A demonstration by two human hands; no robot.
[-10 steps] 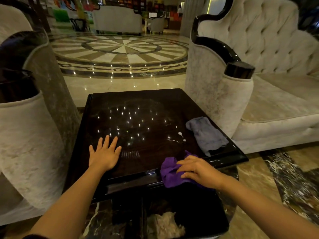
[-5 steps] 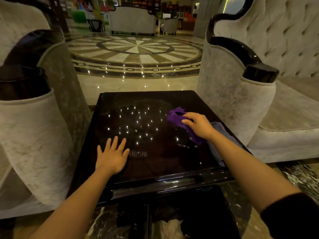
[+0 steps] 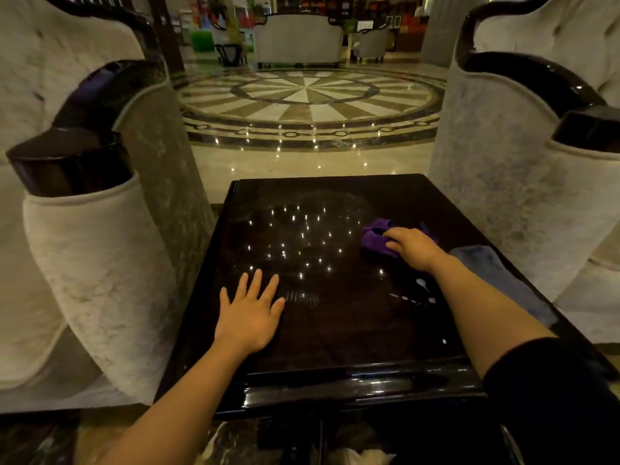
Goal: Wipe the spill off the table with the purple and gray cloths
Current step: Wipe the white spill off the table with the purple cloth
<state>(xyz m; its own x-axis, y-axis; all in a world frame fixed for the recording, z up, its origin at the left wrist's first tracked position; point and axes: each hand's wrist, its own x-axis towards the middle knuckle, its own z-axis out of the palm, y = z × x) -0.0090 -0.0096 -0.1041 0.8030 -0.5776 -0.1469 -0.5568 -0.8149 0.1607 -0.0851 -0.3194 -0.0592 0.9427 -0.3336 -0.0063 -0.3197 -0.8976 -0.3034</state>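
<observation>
A glossy black table [image 3: 335, 337] stands in front of me. My right hand [image 3: 414, 245] presses the purple cloth [image 3: 377, 238] onto the far right part of the tabletop. White spill drops [image 3: 421, 283] lie on the right side, just left of my right forearm. The gray cloth [image 3: 496, 273] lies along the table's right edge, partly hidden by that forearm. My left hand [image 3: 250, 308] rests flat on the tabletop, fingers spread, holding nothing.
A cream upholstered armchair [image 3: 90, 250] flanks the table on the left and a cream sofa arm [image 3: 523, 196] on the right. Below the table's near edge sits a dark bin [image 3: 355, 448] with crumpled paper. Patterned marble floor [image 3: 302, 105] stretches beyond.
My right hand carried the purple cloth from the table's near edge up to the far right part of the top. The left hand stayed flat. The view has shifted rightward.
</observation>
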